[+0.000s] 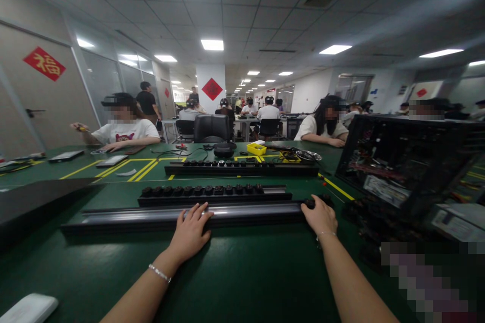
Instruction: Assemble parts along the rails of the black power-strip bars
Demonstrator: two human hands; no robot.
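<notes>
A long dark rail with a shiny metal strip (132,215) lies crosswise in front of me on the green table. My left hand (191,232) rests on its middle, fingers spread over the strip and touching it. At the rail's right end, my right hand (322,218) has its fingers bent around a small black part (309,204). That part is mostly hidden, so its kind is unclear. Just behind lies a shorter rail (215,199) carrying a row of several black knob-like pieces (198,190).
Farther back are another rail (242,169) and a yellow bin (256,149). An open computer case (394,161) stands at right, near dark clutter. A black sheet (41,207) lies left; a white device (30,309) is at the front left corner. People sit across the table.
</notes>
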